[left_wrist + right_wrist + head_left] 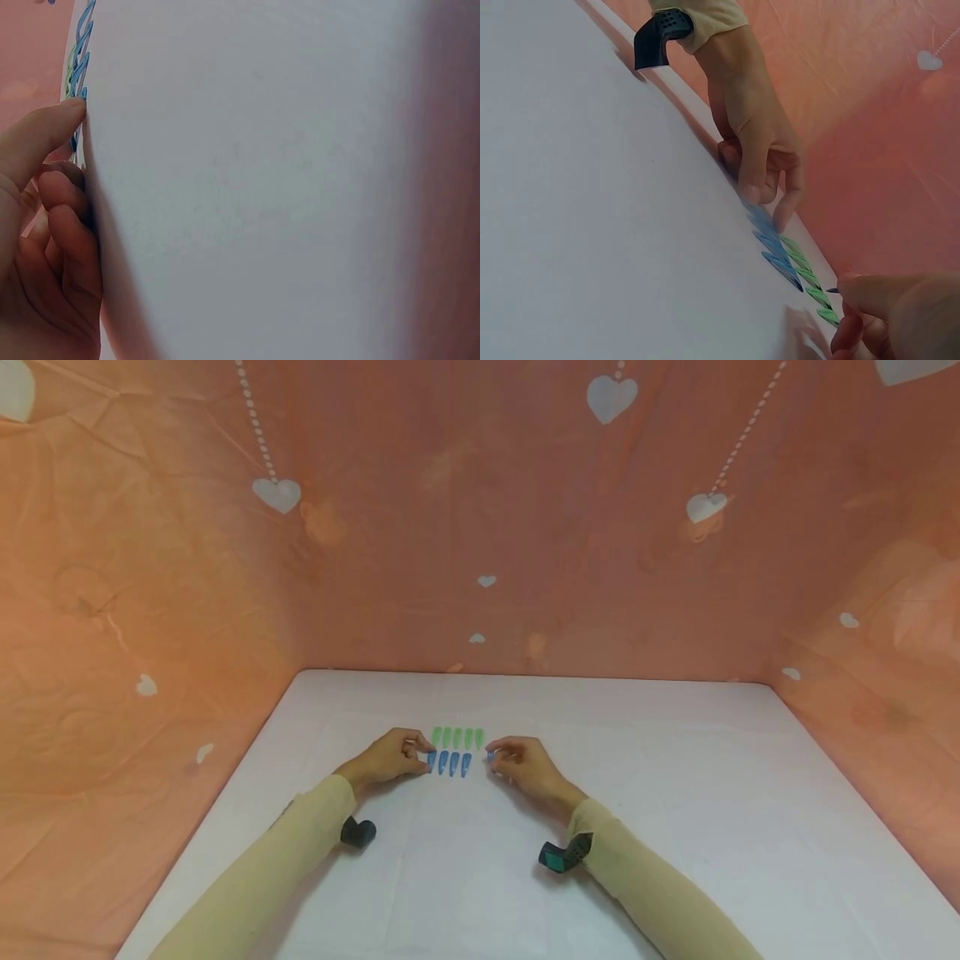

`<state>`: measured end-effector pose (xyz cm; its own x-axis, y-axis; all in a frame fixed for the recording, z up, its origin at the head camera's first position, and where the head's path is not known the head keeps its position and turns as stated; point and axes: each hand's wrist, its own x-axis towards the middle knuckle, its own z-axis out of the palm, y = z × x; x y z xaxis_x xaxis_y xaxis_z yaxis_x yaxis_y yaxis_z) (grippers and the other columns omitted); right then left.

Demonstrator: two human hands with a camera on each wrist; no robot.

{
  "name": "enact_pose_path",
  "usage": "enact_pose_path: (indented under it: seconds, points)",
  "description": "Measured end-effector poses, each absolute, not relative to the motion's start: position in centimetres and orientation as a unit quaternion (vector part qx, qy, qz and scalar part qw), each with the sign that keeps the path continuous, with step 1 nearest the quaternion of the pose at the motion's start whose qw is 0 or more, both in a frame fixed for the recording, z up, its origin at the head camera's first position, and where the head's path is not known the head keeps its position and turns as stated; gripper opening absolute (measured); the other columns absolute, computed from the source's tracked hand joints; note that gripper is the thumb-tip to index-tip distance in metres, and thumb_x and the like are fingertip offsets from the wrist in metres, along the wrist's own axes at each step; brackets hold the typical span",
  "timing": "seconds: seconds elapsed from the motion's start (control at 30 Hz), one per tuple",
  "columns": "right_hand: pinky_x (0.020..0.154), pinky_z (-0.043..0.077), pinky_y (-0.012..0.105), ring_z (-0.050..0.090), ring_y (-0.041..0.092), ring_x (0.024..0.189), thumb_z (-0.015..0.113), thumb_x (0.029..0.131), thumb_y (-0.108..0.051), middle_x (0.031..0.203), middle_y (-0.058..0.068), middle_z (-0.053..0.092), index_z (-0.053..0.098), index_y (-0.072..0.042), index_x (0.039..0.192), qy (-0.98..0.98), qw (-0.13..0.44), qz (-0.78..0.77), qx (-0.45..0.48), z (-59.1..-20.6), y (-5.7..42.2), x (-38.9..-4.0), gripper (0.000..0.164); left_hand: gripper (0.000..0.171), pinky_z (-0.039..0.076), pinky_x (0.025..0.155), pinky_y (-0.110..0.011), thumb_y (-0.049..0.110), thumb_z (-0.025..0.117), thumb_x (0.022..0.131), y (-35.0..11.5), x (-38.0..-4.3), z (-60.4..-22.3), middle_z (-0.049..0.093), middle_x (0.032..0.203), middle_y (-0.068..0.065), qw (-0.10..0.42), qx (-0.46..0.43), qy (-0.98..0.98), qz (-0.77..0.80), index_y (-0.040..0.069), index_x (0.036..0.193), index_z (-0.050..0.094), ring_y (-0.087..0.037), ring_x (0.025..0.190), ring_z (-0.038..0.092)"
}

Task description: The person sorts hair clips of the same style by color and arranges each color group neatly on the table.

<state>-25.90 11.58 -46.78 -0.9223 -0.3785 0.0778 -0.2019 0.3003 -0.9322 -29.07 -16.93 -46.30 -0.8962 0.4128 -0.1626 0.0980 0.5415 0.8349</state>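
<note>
Several teardrop-shaped snap hair clips lie in two rows on the white table. The green hair clips [458, 738] form the far row, and the blue hair clips [454, 763] the near one. My left hand [390, 756] pinches the leftmost blue clip [432, 760] of the near row between thumb and index finger, one at each end. At the right end of the rows, my right hand [531, 765] holds another blue hair clip [491, 756] between thumb and fingertips. In the right wrist view only the tip of this held clip [832, 290] shows past the fingers.
The white tabletop [675, 760] extends around both rows. An orange cloth backdrop [420, 527] with white hearts rises behind the table and along its sides. Black wrist devices [358, 832] are worn at the sleeve cuffs.
</note>
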Motion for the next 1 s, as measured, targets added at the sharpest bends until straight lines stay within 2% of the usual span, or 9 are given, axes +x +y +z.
enact_pose_path:
  seconds: [0.23,0.47,0.73,1.0]
  points:
    - [0.058,0.045,0.021,0.052,0.01,0.065,0.066,0.093,-0.001,0.096,0.016,0.066,0.066,0.005,0.122,0.807,0.089,-0.555,-0.181,-46.8,10.7,-26.1,0.03,0.03,0.037,0.061,-0.022,0.007,0.074,0.09,-16.9,-29.1,-46.3,0.051,0.066,0.003,0.174,0.15,0.86,0.455,-0.001,0.118,0.066,-0.011,0.063,0.044]
    - [0.055,0.045,0.02,0.055,0.006,0.064,0.066,0.09,0.005,0.084,0.011,0.07,0.066,0.011,0.115,0.802,0.053,-0.548,-0.231,-46.8,10.0,-26.4,0.025,0.031,0.036,0.06,-0.021,0.006,0.072,0.091,-16.9,-28.9,-46.0,0.05,0.066,0.004,0.174,0.147,0.862,0.452,-0.001,0.119,0.065,-0.011,0.062,0.043]
    - [0.069,0.048,0.019,0.058,0.008,0.072,0.07,0.089,0.004,0.091,0.018,0.071,0.07,0.006,0.112,0.838,0.052,-0.509,-0.188,-47.2,9.1,-26.9,0.023,0.031,0.036,0.059,-0.021,0.006,0.072,0.091,-16.9,-28.8,-46.0,0.05,0.065,0.004,0.174,0.14,0.861,0.457,-0.002,0.12,0.065,-0.01,0.062,0.043]
    - [0.078,0.048,0.026,0.059,0.01,0.076,0.073,0.088,-0.003,0.085,0.006,0.073,0.073,-0.002,0.111,0.872,0.04,-0.463,-0.157,-47.1,8.7,-26.6,0.023,0.032,0.036,0.059,-0.021,0.007,0.073,0.09,-17.0,-29.0,-46.2,0.049,0.066,0.004,0.175,0.143,0.859,0.46,-0.002,0.121,0.065,-0.01,0.063,0.043]
